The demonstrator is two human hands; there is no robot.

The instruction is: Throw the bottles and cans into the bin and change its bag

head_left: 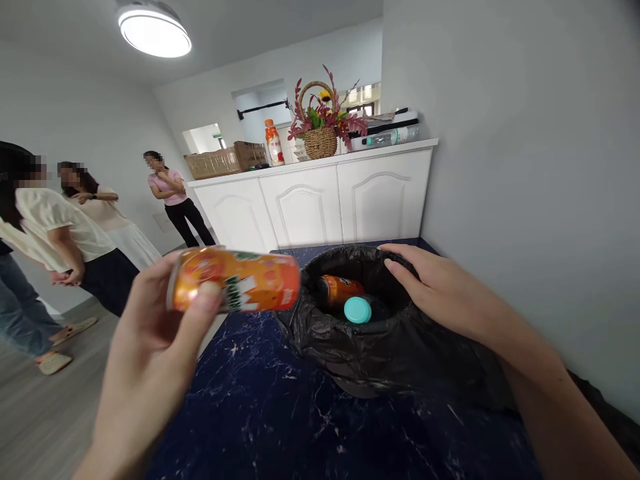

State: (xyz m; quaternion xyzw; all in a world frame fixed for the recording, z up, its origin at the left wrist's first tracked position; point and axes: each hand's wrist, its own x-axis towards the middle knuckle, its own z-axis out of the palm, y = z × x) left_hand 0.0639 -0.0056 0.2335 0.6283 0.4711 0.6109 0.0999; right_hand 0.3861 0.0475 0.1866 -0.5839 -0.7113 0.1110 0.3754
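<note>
My left hand is closed around an orange drink can, held on its side left of a bin lined with a black plastic bag. My right hand grips the bag's rim on the right, thumb on the inside edge and fingers over the outside. Within the bag lie another orange can and a bottle with a turquoise cap; the bottle's body is mostly hidden in the dark.
The bin stands on a dark blue marbled tabletop. Behind it, a white cabinet carries a woven tray, an orange-capped bottle, a flower basket and a clear bottle lying down. Several people stand at left.
</note>
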